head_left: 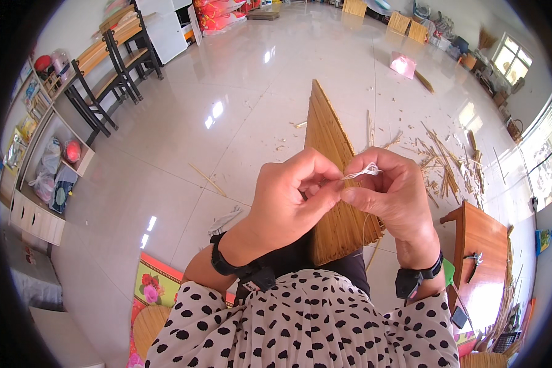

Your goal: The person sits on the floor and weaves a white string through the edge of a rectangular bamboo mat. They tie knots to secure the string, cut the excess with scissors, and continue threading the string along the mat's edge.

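Observation:
My left hand (297, 190) and my right hand (389, 193) meet in front of me, thumbs and forefingers pinched close together. Between them runs a white thread (365, 172), bunched in a small loop over the right forefinger; its strands pass into the left fingertips. Below the hands, a flat panel of tan stalks (334, 227) lies across my lap, with a pointed far end and a ridged near edge. A thin strand hangs down from the right hand along the panel. My hands hide the panel's middle.
Loose straw stalks (444, 162) and scraps litter the tiled floor at right. A wooden table (481, 251) stands close on my right. Chairs (95, 92) and a shelf unit (40, 153) line the left. A flowered mat (150, 282) lies at lower left; a pink box (403, 65) sits farther off.

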The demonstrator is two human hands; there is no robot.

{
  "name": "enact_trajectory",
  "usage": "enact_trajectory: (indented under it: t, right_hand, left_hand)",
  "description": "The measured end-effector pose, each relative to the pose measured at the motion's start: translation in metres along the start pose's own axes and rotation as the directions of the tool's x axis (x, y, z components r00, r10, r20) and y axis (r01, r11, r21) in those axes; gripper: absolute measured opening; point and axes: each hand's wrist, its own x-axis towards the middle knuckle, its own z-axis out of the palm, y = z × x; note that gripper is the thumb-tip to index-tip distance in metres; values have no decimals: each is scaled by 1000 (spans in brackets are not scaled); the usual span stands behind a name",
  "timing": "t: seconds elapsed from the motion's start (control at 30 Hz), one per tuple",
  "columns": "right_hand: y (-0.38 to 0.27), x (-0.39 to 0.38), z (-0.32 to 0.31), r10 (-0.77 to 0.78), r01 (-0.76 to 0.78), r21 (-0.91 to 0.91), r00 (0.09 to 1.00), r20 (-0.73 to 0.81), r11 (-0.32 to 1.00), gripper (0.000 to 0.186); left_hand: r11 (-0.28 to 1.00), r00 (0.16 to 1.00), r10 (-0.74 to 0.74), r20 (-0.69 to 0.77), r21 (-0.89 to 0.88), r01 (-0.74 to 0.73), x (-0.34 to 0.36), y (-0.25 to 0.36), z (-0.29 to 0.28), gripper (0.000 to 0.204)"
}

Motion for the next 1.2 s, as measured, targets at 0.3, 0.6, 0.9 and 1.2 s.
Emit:
enact_trajectory:
  t: [0.3, 0.6, 0.9, 1.2]
  right_hand:
    - [11, 4, -1, -127, 127, -3, 992, -12, 992, 6]
    - [7, 2, -2, -93, 92, -13, 994, -64, 996, 9]
    - [6, 2, -5, -50, 50, 18, 999, 3, 999, 36]
    - [13, 3, -2, -239, 234, -192, 971, -2, 953, 21]
  left_hand:
    - [975, 996, 86, -27, 206, -79, -1, 0, 0, 10]
    - [996, 999, -7, 48, 85, 3, 0, 0, -8, 10]
    - [992, 998, -45, -42, -120, 40, 2, 0, -7, 4]
    - [993, 994, 109, -32, 40, -108, 2, -4, -6, 7]
